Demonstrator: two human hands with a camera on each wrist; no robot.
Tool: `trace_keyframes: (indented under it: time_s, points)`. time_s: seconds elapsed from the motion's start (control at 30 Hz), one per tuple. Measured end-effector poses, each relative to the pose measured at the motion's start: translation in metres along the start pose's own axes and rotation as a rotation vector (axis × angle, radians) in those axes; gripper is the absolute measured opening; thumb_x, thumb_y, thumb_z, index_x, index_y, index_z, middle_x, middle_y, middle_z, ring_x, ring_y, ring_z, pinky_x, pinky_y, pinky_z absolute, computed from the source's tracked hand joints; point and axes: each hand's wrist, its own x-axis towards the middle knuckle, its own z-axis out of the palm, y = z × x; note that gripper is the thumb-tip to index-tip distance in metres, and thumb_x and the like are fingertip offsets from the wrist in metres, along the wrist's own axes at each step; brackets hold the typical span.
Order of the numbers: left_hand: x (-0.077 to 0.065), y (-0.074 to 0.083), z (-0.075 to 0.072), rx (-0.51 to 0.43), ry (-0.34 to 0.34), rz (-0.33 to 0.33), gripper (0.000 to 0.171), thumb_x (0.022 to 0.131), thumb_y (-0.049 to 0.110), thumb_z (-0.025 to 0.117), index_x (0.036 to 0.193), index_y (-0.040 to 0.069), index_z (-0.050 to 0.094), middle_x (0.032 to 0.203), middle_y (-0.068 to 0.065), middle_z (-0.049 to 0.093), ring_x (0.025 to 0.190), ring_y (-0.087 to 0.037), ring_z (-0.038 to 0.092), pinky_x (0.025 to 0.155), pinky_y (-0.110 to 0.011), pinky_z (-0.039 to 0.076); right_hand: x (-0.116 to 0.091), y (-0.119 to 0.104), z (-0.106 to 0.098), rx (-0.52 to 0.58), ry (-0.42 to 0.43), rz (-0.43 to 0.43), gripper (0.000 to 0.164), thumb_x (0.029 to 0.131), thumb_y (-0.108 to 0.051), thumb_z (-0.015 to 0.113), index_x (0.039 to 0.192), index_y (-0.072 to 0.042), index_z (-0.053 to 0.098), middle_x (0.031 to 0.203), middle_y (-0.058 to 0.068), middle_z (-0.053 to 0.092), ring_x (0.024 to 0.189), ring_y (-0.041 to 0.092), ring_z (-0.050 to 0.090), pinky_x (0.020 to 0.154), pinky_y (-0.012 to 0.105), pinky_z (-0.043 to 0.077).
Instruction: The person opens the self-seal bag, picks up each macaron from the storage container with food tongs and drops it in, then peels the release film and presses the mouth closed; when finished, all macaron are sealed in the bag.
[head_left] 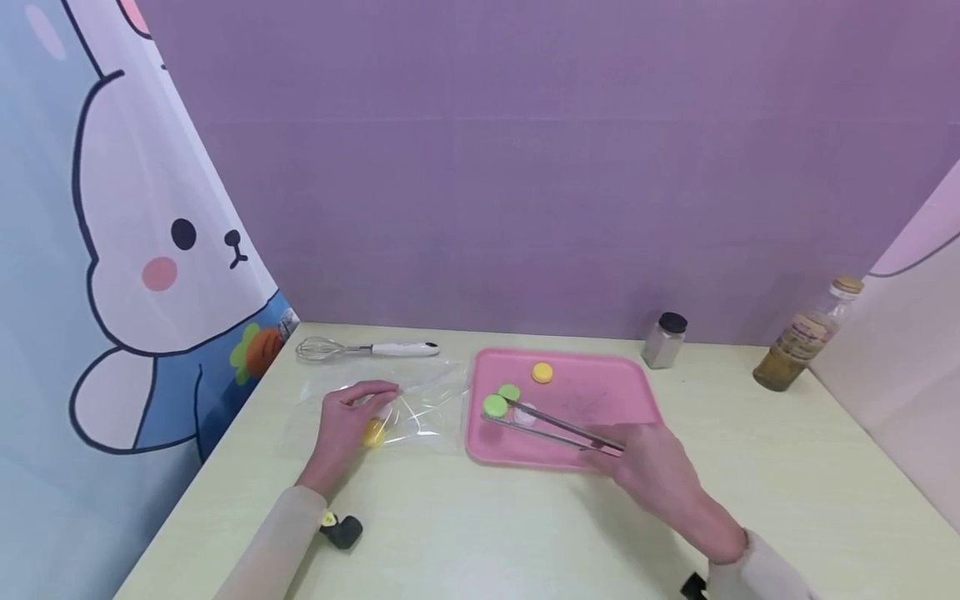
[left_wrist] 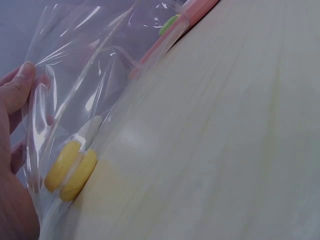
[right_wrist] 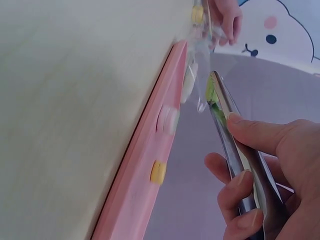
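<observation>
Pale table (head_left: 465, 533), purple wall (head_left: 525, 167): tongs (head_left: 566, 427) grip 1 green macaron (head_left: 495, 406)

The right hand (head_left: 652, 467) curls its fingers around the tongs; the green macaron sits between the tips, ahead of those fingers, over the pink tray (head_left: 630, 383). The left hand (head_left: 348, 425) pinches the clear bag (head_left: 431, 408), a yellow macaron (left_wrist: 70, 170) inside near its fingers.

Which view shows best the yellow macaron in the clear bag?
The left wrist view: the yellow macaron appears largest, its layers visible through the clear bag. The head view shows it small beside the left hand; the right wrist, small near the top edge.
</observation>
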Motion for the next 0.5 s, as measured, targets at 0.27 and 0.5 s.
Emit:
trace_keyframes:
  time_s: [0.27,0.5]
  points:
    - [0.001,0.006,0.000,-0.024,-0.011,-0.012,0.015,0.090,0.007,0.077,0.103,-0.002,0.077,0.109,-0.015,0.074,0.109,-0.014,0.066,0.103,-0.021,0.045,0.026,-0.019,0.026,-0.014,-0.064,-0.042,0.035,0.075,-0.032,0.090,0.106,-0.018,0.081,0.069,-0.012,0.068,0.047,-0.002,0.036,0.042,0.019,0.033]
    - [0.000,0.013,0.001,-0.022,-0.012,0.035,0.014,0.089,-0.002,0.075,0.102,-0.009,0.074,0.104,-0.023,0.073,0.104,-0.017,0.069,0.098,-0.022,0.048,0.045,-0.033,0.047,-0.022,-0.095,-0.067,0.030,0.080,-0.031,0.087,0.107,-0.017,0.081,0.047,-0.016,0.044,0.039,-0.004,0.025,0.037,0.017,0.024]
